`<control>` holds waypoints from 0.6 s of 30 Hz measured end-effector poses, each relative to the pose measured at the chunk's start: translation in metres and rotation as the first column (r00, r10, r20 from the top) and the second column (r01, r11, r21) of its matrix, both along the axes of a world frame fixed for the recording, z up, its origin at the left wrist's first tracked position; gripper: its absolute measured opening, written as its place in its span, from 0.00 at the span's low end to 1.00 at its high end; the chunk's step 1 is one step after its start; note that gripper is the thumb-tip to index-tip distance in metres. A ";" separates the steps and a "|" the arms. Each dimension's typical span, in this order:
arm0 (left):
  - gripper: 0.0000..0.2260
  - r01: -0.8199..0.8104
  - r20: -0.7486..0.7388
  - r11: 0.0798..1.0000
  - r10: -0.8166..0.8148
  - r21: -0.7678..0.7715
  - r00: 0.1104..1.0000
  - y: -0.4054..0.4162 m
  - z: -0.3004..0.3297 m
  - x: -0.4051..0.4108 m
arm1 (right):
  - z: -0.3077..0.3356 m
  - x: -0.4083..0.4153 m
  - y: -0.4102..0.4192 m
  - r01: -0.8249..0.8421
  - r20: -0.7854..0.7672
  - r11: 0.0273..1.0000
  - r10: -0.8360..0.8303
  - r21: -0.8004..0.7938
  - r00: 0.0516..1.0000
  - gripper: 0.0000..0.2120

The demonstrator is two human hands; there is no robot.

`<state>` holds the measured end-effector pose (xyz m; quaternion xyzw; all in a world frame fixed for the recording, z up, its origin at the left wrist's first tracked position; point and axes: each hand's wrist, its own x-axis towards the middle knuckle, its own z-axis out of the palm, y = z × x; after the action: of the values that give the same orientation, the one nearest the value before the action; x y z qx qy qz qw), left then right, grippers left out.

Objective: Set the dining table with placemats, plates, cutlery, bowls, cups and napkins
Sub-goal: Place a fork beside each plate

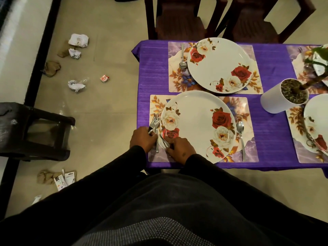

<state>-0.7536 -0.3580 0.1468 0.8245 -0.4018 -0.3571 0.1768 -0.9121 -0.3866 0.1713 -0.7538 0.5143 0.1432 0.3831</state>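
A white rose-patterned plate (197, 125) lies on the near floral placemat (248, 150), with a spoon (240, 137) to its right. At the plate's left edge my left hand (142, 139) grips a bundle of forks (154, 121), tines pointing away from me. My right hand (181, 148) pinches one fork (163, 140) out of the bundle, over the plate's near-left rim. A second plate (220, 64) sits on the far placemat (255, 86) with a spoon (182, 57) at its left.
The purple tablecloth (273, 125) covers the table. A white plant pot (284, 96) stands to the right, beside two more place settings (316, 125). Two dark chairs (179, 16) stand at the far side, a dark stool (33, 128) on the left. Crumpled paper (78, 39) litters the floor.
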 end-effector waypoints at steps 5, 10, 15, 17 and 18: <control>0.06 0.005 0.007 1.000 -0.005 -0.003 1.000 0.000 0.001 0.001 | 0.000 0.000 0.000 -0.001 0.004 1.000 0.001 0.007 1.000 0.19; 0.07 -0.002 -0.009 1.000 0.002 -0.005 1.000 0.000 -0.001 0.001 | 0.002 -0.001 -0.001 0.030 0.011 0.999 -0.031 0.025 0.999 0.18; 0.07 -0.023 -0.039 1.000 0.023 0.009 0.999 0.000 -0.004 0.002 | 0.004 -0.002 -0.001 0.113 0.059 0.993 -0.115 0.027 0.992 0.20; 0.07 -0.034 -0.057 0.999 0.033 0.000 0.998 0.000 -0.003 0.001 | 0.005 -0.002 -0.001 0.137 0.086 0.990 -0.138 0.015 0.987 0.19; 0.08 -0.037 -0.061 0.999 0.037 -0.005 0.997 0.000 -0.003 0.001 | 0.005 -0.001 -0.001 0.136 0.095 0.991 -0.136 0.008 0.986 0.19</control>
<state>-0.7527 -0.3578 0.1433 0.8200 -0.3819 -0.3774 0.1983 -0.9135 -0.3879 0.1761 -0.7226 0.5458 0.0809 0.4165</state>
